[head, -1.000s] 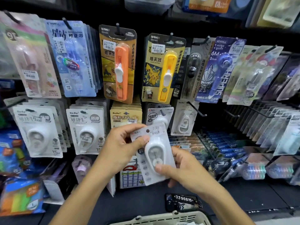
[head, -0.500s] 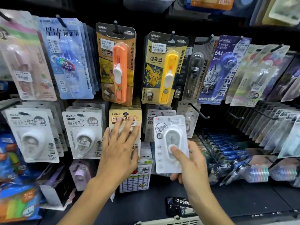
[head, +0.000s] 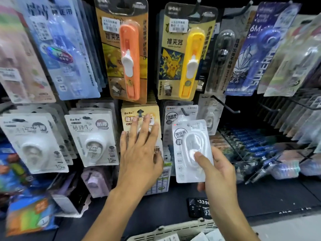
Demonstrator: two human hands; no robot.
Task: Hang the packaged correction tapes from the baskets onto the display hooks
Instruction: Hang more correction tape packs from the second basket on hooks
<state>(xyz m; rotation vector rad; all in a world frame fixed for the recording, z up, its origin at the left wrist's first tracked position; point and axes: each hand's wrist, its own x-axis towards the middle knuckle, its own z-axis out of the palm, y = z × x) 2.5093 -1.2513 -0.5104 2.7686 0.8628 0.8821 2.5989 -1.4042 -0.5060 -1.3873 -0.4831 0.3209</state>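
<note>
My right hand (head: 217, 171) grips a white packaged correction tape (head: 188, 146) by its lower edge, thumb on the blister. The pack is upright just below a black display hook (head: 184, 112) that carries matching white packs (head: 175, 113). My left hand (head: 139, 150) lies flat with straight fingers on the yellow packs (head: 133, 115) hanging on the neighbouring hook to the left. A cream basket (head: 175, 230) with more packs shows at the bottom edge.
Rows of hung stationery fill the black wall: white tape packs (head: 92, 140) at left, an orange tool pack (head: 126, 54) and a yellow one (head: 185, 58) above. A bare hook (head: 227, 106) juts out right of the white packs. A dark shelf (head: 260, 197) runs below.
My left hand let go of the pack and moved left onto the yellow packs. My right hand turned the white pack upright and raised it toward the hook; the view moved closer.
</note>
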